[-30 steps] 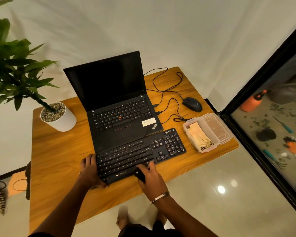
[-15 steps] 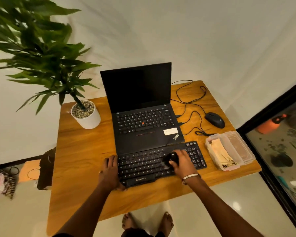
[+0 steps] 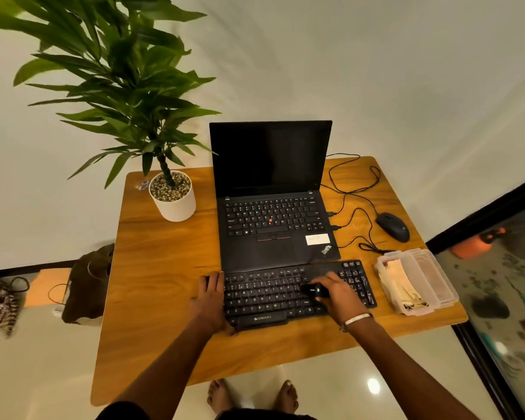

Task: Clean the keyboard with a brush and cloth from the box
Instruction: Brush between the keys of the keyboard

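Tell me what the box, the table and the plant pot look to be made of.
Box: clear plastic, by its see-through walls and the cloth showing inside. Table: wood or wood-look veneer, by the orange-brown grain and mild sheen; which one is unclear. Plant pot: smooth matt white, likely ceramic or plastic.

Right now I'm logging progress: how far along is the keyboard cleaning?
Done: the brush is out of the clear plastic box. In hand: the right hand holds the small black brush on the black external keyboard, which the left hand steadies. Left: the beige cloth lies in the box, unused.
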